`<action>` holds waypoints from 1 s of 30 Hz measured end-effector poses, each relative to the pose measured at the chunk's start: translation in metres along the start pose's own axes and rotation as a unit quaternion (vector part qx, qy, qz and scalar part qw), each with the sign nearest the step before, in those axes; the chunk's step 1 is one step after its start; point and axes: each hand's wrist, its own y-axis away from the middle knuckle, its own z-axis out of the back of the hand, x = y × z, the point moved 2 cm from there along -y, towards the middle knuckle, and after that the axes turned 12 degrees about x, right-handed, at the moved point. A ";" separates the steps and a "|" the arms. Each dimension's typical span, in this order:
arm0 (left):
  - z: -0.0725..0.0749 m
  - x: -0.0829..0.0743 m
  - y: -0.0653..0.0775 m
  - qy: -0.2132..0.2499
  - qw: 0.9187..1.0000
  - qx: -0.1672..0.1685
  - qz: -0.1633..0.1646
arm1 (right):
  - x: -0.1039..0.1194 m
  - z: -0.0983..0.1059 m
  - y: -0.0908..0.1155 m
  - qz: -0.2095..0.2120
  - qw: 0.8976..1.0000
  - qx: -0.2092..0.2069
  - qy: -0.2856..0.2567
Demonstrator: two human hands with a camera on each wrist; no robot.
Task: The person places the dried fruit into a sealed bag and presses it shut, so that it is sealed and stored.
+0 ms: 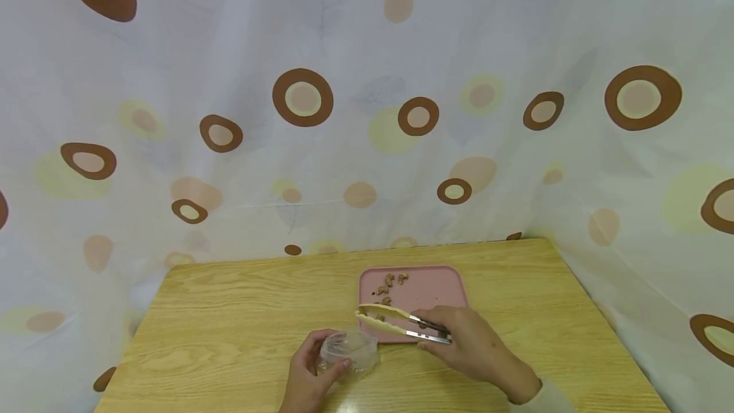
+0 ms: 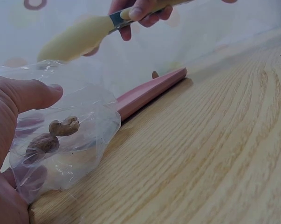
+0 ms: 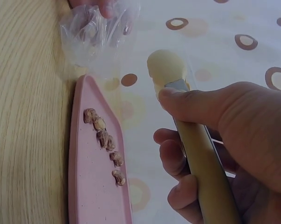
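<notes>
My left hand [image 1: 305, 371] holds a clear plastic bag [image 1: 358, 354] with its mouth spread, beside the near left corner of a pink tray [image 1: 438, 285]. Inside the bag, the left wrist view shows brown-skinned cashews [image 2: 65, 126]. My right hand [image 1: 470, 344] grips tongs [image 1: 395, 311] with cream tips and metal arms, thumb on one arm and fingers curled round the other. The tips are parted above the tray's left edge, pointing left, near the bag's mouth; I see no cashew between them. Several more cashews [image 3: 103, 138] lie on the tray's left part.
The tray rests on a light wood-grain table [image 1: 241, 317]. A pale curtain [image 1: 344, 145] with brown, peach and yellow circles hangs behind the table and along its sides.
</notes>
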 end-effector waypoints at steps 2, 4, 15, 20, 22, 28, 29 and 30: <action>0.000 0.001 0.000 -0.001 1.000 0.000 -0.004 | 0.001 -0.001 0.000 0.012 1.000 0.008 -0.011; 0.001 0.002 0.000 -0.002 1.000 0.000 -0.008 | 0.001 -0.002 0.000 0.019 0.999 0.015 -0.023; 0.000 0.004 -0.001 -0.004 1.000 0.002 -0.029 | 0.002 -0.006 0.000 0.030 0.997 0.045 -0.046; 0.001 0.005 -0.001 -0.007 0.999 0.007 -0.038 | 0.004 -0.007 -0.001 0.036 0.997 0.054 -0.044; 0.001 0.005 -0.001 -0.003 0.999 0.007 -0.034 | 0.005 -0.008 -0.002 0.039 0.997 0.057 -0.046; 0.002 0.005 -0.001 -0.002 1.000 0.008 -0.024 | 0.007 -0.009 -0.004 0.041 0.995 0.068 -0.053; 0.002 0.005 -0.001 -0.001 1.000 0.008 -0.023 | 0.007 -0.008 -0.004 0.040 0.995 0.069 -0.052; 0.002 0.005 -0.001 -0.002 1.000 0.007 -0.023 | 0.007 -0.008 -0.004 0.039 0.995 0.069 -0.052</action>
